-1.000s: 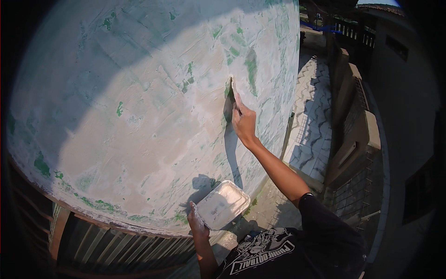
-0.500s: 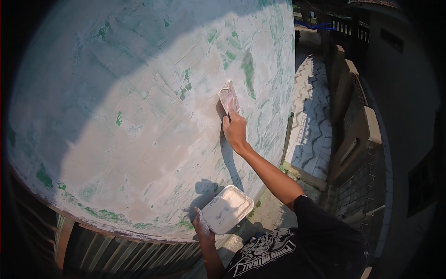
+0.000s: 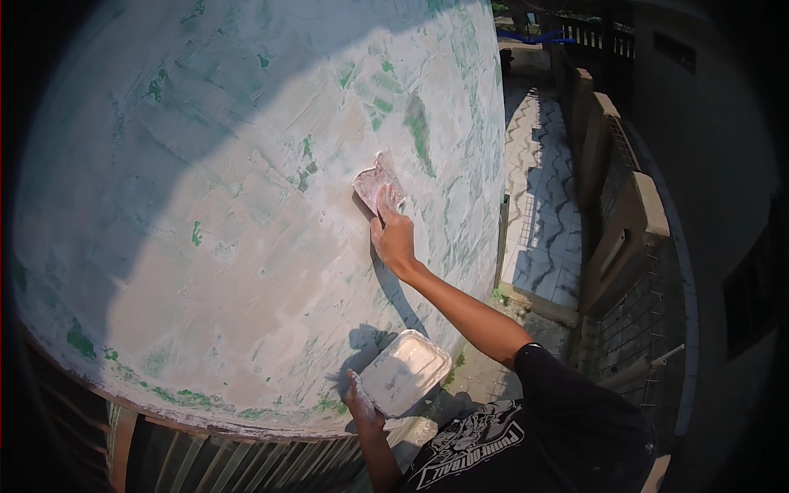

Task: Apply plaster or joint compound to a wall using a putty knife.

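Right hand (image 3: 394, 240) grips high, arm (image 3: 468, 314) outstretched; left hand (image 3: 362, 407) grips low.

Two bare hands: one left hand (image 3: 362, 407) and one right hand (image 3: 396, 242). One flat putty scraper (image 3: 372, 182). One shallow rectangular tray (image 3: 446, 357). One plastered wall (image 3: 222, 296), with more than ten green patches, too scattered for an exact count. One black printed T-shirt (image 3: 575, 411). One tiled walkway (image 3: 538, 230). One stepped boundary wall (image 3: 629, 215). One pale pipe (image 3: 670, 355).
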The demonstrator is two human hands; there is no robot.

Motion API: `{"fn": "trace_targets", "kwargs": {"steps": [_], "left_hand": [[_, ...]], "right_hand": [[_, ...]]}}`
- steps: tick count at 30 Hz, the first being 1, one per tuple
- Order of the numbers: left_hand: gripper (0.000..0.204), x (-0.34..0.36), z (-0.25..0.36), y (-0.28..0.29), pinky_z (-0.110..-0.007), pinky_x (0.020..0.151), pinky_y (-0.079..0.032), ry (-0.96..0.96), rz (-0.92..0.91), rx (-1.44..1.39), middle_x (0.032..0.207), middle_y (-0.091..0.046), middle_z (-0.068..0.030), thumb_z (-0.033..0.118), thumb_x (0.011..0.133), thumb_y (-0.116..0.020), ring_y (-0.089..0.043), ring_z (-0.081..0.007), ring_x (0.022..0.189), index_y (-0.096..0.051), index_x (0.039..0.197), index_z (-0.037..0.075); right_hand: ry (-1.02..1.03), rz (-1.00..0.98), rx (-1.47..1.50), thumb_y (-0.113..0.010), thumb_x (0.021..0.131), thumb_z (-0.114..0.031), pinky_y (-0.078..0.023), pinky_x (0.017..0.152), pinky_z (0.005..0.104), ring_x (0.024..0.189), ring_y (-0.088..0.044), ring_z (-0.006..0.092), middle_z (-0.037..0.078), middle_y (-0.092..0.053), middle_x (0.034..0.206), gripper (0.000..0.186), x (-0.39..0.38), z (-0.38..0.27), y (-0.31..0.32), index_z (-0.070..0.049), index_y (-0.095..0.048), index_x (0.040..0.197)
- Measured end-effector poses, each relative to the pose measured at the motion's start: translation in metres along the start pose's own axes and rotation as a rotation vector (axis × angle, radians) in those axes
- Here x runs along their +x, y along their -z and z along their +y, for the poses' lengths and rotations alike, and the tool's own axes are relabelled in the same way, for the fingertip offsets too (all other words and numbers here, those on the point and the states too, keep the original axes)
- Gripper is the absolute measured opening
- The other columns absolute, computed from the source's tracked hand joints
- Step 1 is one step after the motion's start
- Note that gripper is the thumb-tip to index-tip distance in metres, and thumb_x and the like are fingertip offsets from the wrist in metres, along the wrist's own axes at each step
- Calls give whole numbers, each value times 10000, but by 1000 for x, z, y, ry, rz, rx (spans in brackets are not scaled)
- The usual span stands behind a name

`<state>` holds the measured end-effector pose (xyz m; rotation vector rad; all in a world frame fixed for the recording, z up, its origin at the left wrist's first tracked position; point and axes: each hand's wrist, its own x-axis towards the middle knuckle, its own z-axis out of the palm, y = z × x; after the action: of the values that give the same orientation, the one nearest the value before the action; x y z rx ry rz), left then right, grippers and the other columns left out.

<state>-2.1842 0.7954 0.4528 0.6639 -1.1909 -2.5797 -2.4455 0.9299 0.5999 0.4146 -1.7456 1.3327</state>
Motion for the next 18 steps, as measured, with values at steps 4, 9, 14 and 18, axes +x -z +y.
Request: {"fn": "trace_targets", "kwargs": {"steps": [4, 9, 14, 18], "left_hand": [[497, -3, 2, 3, -395, 778, -551, 9, 68, 35, 1014, -654, -154, 408, 970, -491, -657, -268, 873, -548, 1114, -64], [561, 2, 2, 3, -421, 836, -536, 20, -16, 119, 1143, -616, -173, 445, 998, -375, -639, -284, 969, -490, 1236, -50], [567, 0, -3, 0, -438, 864, -520, 22, 10, 125, 1159, -608, -179, 444, 1002, -360, -626, -297, 999, -482, 1250, -52], [572, 2, -3, 9, -443, 879, -511, 15, 36, 144, 1168, -602, -184, 444, 1004, -353, -619, -302, 1014, -478, 1257, -54]], "right_hand": [[-62, -206, 99, -537, 803, 13, -506, 738, 384, 805, -623, 420, 287, -620, 949, 634, -32, -21, 18, -41, -364, 1411], [-159, -13, 143, -516, 838, 29, -489, 630, 337, 616, -626, 306, 286, -603, 813, 549, -16, 6, 32, -41, -430, 1376], [-239, -59, 61, -530, 810, 6, -459, 611, 402, 630, -577, 423, 308, -546, 734, 531, -25, -7, -2, -20, -467, 1336], [-256, -159, 258, -542, 833, -3, -480, 613, 350, 627, -587, 409, 299, -567, 786, 531, -34, -18, 30, -28, -447, 1354]]}}
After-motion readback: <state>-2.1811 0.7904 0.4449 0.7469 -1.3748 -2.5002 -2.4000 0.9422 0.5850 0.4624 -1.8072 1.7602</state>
